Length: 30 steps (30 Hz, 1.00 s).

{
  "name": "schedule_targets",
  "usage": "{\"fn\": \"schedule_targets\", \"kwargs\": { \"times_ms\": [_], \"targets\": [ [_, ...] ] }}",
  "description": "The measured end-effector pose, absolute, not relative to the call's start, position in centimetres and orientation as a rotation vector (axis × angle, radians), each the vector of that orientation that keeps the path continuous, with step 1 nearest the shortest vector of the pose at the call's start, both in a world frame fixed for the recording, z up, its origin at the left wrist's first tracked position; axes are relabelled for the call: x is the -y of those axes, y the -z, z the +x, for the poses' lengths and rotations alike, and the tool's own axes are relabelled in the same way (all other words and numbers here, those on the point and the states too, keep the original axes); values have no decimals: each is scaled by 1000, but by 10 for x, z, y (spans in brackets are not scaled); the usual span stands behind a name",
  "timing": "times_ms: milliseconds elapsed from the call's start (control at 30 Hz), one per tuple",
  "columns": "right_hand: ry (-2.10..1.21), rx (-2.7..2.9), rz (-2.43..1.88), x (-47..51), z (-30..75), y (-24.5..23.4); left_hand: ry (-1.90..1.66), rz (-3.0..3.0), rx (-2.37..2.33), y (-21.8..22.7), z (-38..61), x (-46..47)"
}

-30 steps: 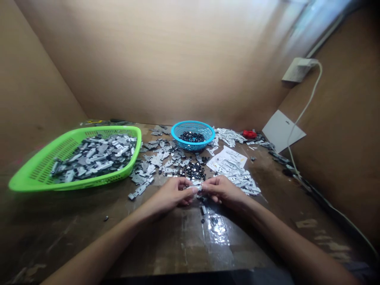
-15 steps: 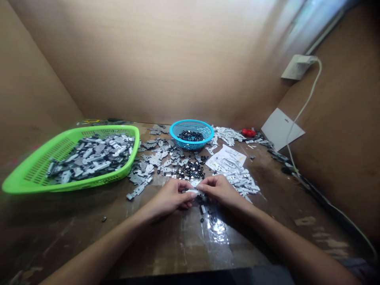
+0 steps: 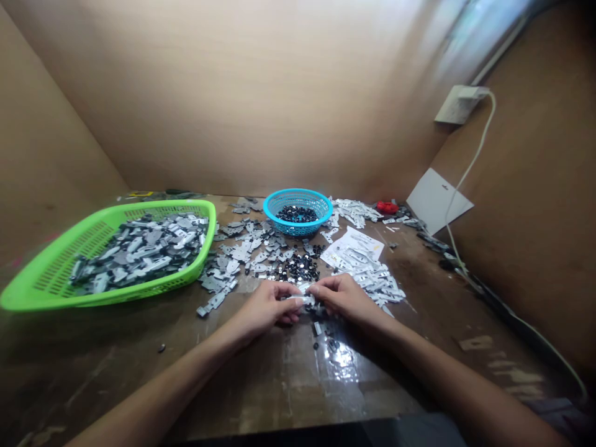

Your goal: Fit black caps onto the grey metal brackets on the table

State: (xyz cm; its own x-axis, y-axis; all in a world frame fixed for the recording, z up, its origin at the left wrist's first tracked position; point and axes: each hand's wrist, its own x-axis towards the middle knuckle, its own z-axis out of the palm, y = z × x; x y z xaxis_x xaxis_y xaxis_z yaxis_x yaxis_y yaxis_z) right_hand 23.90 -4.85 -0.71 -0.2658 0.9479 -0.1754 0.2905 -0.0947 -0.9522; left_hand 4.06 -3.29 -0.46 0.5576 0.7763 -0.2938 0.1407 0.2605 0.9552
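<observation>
Low over the middle of the table, my left hand (image 3: 274, 305) pinches a small silver metal piece (image 3: 305, 299) between thumb and fingers. My right hand (image 3: 336, 293) meets it from the other side, thumb and fingertips closed at the piece's right end; whether they also hold a smaller part is hidden. Just beyond my hands lies a heap of small black round parts (image 3: 302, 267). Flat silver-grey metal pieces (image 3: 254, 248) are scattered to the left of that heap, and long light metal pieces (image 3: 377, 282) are piled by my right hand.
A green basket (image 3: 205, 257) full of assembled-looking metal pieces stands at left. Behind the heap is a blue basket (image 3: 298, 228) holding black parts. White paper (image 3: 372, 242), a red object (image 3: 386, 208) and a hanging white cable (image 3: 482, 143) are on the right.
The silver piece shows slightly farther right between my fingers, and my left thumb has shifted a little. Both hands stay together; the whole view has moved slightly.
</observation>
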Motion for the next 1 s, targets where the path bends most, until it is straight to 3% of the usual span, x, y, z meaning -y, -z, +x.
{"fn": "schedule_targets", "kwargs": {
  "times_ms": [300,1000],
  "targets": [
    [-1607,1568,-1280,51,240,6,-546,1236,-961,2,41,31],
    [-1561,1497,-1265,51,237,9,-559,1233,-927,4,41,32]
  ]
}}
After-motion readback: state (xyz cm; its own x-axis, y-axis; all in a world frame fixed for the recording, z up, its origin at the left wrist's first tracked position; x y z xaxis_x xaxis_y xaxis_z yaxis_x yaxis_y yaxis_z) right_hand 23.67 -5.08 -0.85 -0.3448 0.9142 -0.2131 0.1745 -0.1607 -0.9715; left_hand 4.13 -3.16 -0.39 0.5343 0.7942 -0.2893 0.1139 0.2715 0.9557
